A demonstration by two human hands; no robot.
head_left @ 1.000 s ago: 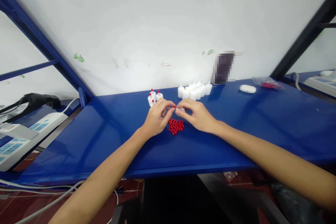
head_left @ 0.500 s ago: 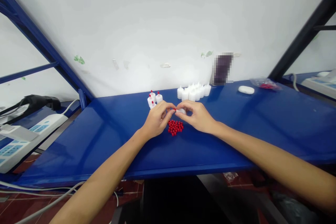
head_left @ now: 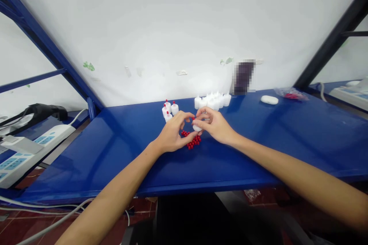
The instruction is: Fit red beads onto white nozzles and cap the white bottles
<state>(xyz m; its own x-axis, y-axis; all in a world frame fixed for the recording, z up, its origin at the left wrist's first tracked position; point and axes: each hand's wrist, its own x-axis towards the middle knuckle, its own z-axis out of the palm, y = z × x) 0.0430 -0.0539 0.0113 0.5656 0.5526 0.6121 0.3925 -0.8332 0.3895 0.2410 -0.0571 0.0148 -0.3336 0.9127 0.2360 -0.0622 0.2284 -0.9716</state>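
My right hand (head_left: 215, 125) pinches a small white bottle (head_left: 197, 127) just above a blue table (head_left: 273, 149). My left hand (head_left: 173, 134) is curled beside it, thumb reaching toward the pile of small red caps (head_left: 193, 140) under both hands; what its fingers hold is hidden. Behind my left hand stand three white bottles with red caps (head_left: 168, 108). Behind my right hand stands a cluster of several uncapped white bottles (head_left: 212, 100).
At the back right lie a white oval case (head_left: 269, 100), a clear bag with red bits (head_left: 291, 93) and a blurred dark object (head_left: 243, 77) against the white wall. Left of the table sit a white power strip (head_left: 25, 148) and black strap (head_left: 43, 110). Blue frame bars flank the table.
My left hand has drawn back from the bottle tip and dropped toward the red caps. My right hand has tilted the white bottle and moved it slightly away from me.
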